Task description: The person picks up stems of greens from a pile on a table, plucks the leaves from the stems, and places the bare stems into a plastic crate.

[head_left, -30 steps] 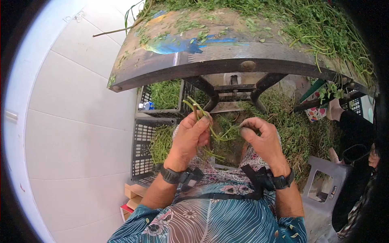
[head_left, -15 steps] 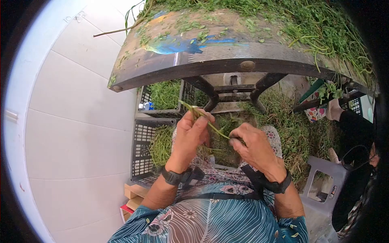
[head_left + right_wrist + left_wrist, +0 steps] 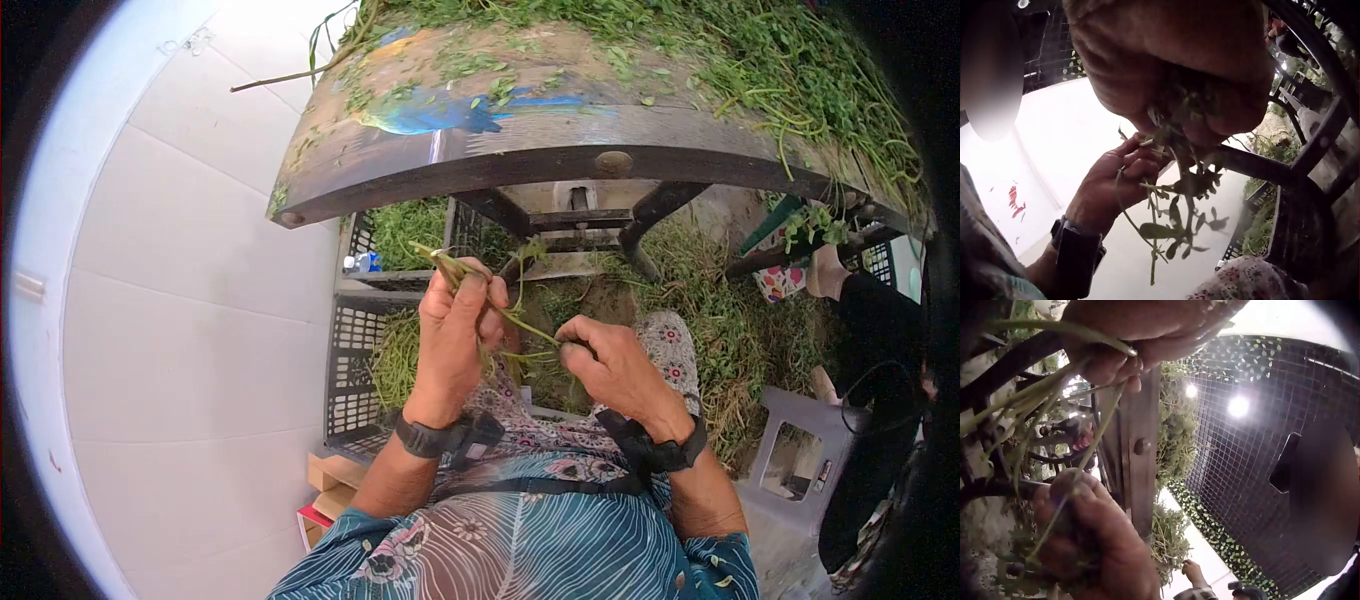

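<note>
Gripping a bunch of green stems (image 3: pixel 452 268), my left hand (image 3: pixel 455 335) has its fingers (image 3: pixel 470 300) curled tight round them, just below the near edge of the tabletop (image 3: pixel 560 150). One stem (image 3: pixel 530 328) runs down and right to my right hand (image 3: pixel 608 365), whose fingertips pinch its lower end; the wrist view shows leaves (image 3: pixel 1179 219) dangling under that pinch. Both hands sit close together over my lap. Left of them stand black crates (image 3: pixel 355 340) with greens inside. More greens (image 3: pixel 790 70) are piled on the far right of the tabletop.
</note>
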### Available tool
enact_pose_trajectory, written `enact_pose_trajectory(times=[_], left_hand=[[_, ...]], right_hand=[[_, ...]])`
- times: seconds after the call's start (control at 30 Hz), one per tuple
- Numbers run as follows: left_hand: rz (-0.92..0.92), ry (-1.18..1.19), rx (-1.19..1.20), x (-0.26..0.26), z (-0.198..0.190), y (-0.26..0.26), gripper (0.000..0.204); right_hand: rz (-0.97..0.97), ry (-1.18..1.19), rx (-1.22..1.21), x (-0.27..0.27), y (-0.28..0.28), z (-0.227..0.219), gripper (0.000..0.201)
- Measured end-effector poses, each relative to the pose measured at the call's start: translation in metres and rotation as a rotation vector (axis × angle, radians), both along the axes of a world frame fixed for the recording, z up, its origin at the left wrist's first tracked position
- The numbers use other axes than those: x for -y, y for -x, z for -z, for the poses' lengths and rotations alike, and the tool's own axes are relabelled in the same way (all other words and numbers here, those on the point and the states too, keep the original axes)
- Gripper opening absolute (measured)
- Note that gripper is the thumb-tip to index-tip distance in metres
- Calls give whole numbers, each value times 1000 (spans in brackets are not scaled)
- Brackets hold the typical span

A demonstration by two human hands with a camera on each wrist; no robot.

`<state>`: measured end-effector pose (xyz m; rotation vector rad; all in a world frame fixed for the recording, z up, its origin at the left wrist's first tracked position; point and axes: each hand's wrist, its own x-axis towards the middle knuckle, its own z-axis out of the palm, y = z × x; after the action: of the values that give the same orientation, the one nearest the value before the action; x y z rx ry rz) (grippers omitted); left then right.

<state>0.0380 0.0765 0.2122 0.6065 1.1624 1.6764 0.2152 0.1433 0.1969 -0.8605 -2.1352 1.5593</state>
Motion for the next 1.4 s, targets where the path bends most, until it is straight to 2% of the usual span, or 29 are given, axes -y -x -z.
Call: enact_pose_trajectory(times=[0.2, 0.4, 0.5, 0.7, 0.8, 0.9, 1.0, 1.1, 1.2, 1.27, 1.3, 1.37, 1.4], left_hand=[[23, 13, -69, 2, -1, 1, 8], [-32, 4, -167, 7, -6, -10, 9], [-43, -35, -189, 7, -6, -12, 10], [-47, -14, -108, 4, -9, -3, 10], [-56, 2, -104, 4, -9, -4, 11], [-54, -5, -133, 5, -10, -7, 11], [-51, -25, -157, 7, -8, -11, 10], [-70, -41, -140, 6, -7, -16, 9], [-128, -10, -141, 5, -12, -22, 8], [-214, 29, -166, 4, -17, -19, 8], [-201, -21, -167, 4, -19, -12, 8], [-198, -125, -176, 2, -23, 6, 7], [-221, -73, -149, 2, -27, 6, 6]], right_hand=[[15, -115, -99, 0, 1, 15, 20], [128, -6, -20, -5, 3, 16, 21], [73, 287, -81, -9, 2, 26, 17], [-52, 477, -86, -7, -6, 20, 18], [-76, 321, -72, -7, -6, 12, 18], [-50, 168, 33, -5, -2, 5, 26], [57, 118, 0, -4, 1, 14, 25], [123, 276, -59, -7, 2, 32, 24], [194, 531, -165, -9, 2, 46, 16], [332, 548, -104, -14, -7, 63, 21], [400, 557, -73, -17, -14, 69, 24], [508, 809, -216, -25, -32, 69, 24], [565, 946, -291, -23, -36, 67, 24]])
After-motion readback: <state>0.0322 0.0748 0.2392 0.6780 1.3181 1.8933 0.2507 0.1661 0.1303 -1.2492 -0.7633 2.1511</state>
